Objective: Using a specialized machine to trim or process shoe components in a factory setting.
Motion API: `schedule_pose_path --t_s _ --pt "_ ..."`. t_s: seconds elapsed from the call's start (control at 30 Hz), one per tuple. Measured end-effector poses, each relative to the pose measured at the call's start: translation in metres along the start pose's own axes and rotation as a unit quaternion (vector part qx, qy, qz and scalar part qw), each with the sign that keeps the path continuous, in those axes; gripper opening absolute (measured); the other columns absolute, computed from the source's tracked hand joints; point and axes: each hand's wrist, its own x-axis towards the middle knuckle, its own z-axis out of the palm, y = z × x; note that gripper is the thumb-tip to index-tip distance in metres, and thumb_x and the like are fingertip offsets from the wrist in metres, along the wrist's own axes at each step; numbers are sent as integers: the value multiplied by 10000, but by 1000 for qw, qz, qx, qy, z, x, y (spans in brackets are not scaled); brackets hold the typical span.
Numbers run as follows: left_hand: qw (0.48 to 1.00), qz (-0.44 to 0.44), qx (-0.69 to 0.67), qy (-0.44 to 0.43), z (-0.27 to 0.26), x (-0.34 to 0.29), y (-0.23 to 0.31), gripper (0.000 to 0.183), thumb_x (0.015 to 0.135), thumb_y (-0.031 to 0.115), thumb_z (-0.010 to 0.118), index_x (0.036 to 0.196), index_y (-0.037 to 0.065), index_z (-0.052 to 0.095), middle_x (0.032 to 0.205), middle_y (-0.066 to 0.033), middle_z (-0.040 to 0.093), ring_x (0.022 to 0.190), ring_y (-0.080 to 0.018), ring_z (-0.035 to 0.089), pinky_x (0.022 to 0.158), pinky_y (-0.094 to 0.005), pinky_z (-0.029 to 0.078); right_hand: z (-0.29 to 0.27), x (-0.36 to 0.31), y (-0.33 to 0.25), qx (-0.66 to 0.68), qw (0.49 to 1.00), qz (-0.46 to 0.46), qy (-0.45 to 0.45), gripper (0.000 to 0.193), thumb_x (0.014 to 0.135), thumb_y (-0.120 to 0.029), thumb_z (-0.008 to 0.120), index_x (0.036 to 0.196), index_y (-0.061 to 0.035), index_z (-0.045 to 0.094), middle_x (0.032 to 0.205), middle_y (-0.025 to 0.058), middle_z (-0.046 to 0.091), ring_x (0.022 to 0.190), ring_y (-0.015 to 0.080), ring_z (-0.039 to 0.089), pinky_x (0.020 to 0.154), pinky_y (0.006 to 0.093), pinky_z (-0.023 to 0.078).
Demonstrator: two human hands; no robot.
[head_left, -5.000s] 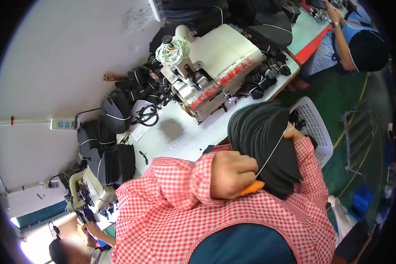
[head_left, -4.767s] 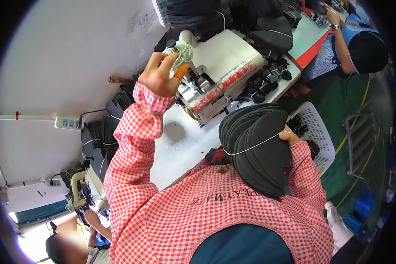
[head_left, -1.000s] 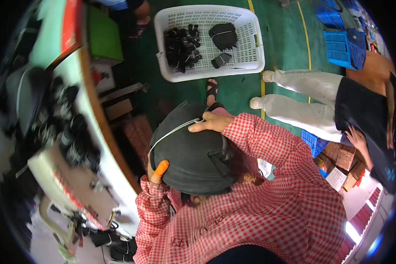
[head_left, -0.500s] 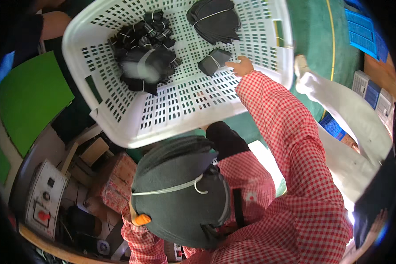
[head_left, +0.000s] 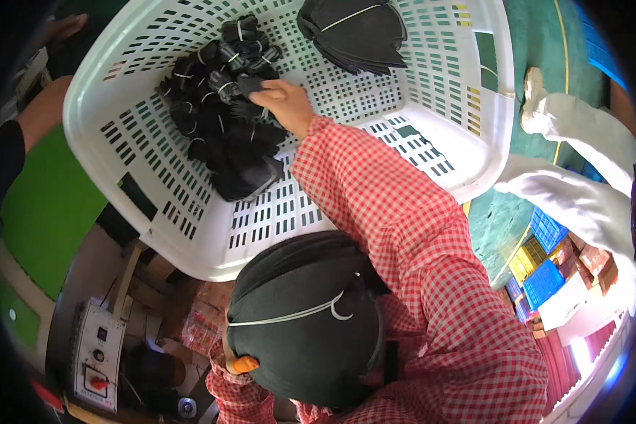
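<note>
Head view, the only one here, puts the change at the right hand (head_left: 286, 104). Half a second ago it was at a small tied bundle lying by itself toward the middle of the white basket (head_left: 466, 155); now it has crossed left, to the edge of the heap of small dark bundles (head_left: 215, 106), and that lone bundle no longer shows in its old spot. The fingers are bent, thumb low, with a dark piece right at their tips — whether they are pinching it, have just let it go or only touch it, I cannot tell. My judgement is that the loose bundle is being gathered in with the others, which would leave more of the basket's floor free.

The left hand (head_left: 231, 350) has changed little: mostly hidden, it grips the near left edge of the big tied stack (head_left: 304, 353), its thumb in an orange cover (head_left: 246, 364) pressed over the side. That stack, dark and rounded, is held against the body, outside the basket and just below its near rim, with a white cord (head_left: 283, 317) across it. Beyond the right hand, a fan-shaped bundle (head_left: 353, 35) lies at the basket's far side, much as it did — apart from the heap.
</note>
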Motion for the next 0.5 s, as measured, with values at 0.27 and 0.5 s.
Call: schedule_pose_path --t_s 0.27,0.5 --pt "995 -16 94 28 23 123 43 999 611 271 807 1379 7 224 1308 -108 406 1159 -207 437 979 -323 350 -144 -179 -78 155 963 218 44 594 930 -474 316 1302 -16 386 1232 131 496 1099 235 506 900 373 413" --pt "989 -12 146 2 11 386 -121 1095 511 287 875 1370 33 246 1255 -149 465 1126 -250 479 936 -336 420 -161 -183 -109 -580 796 -84 155 715 690 -315 704 1238 26 398 1174 215 496 1043 368 494 883 410 415"
